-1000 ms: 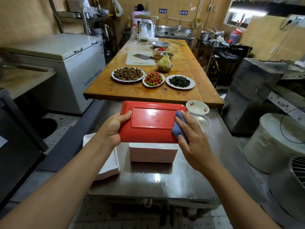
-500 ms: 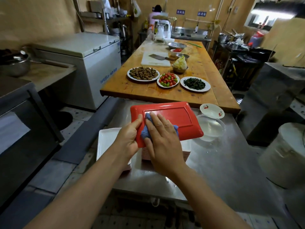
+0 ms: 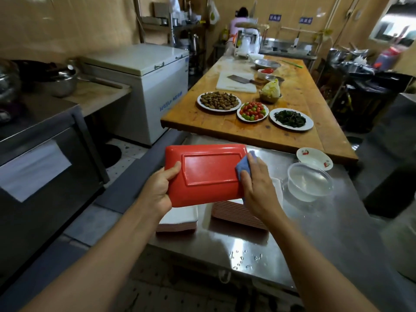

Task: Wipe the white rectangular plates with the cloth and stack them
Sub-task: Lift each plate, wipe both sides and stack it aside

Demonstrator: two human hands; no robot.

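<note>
A rectangular plate [image 3: 207, 172] is held above the steel table with its red underside facing me. My left hand [image 3: 158, 190] grips its left edge, thumb on the red face. My right hand [image 3: 258, 188] presses a blue cloth [image 3: 244, 167] against the plate's right end with straight fingers. Below the plate stand two stacks of the same plates: a taller one [image 3: 238, 216] under my right wrist and a lower one [image 3: 180, 220] to its left, white faces up.
On the steel table [image 3: 315, 233], a clear plastic bowl [image 3: 309, 184] and a small white dish [image 3: 314, 158] sit at the right. Water drops lie near the front edge. Behind is a wooden table [image 3: 258, 131] with three food plates. A white chest freezer [image 3: 153, 86] stands left.
My right hand has slid the blue cloth from the plate's left end back to its right end. The view has shifted left and the plate now lies more level.
</note>
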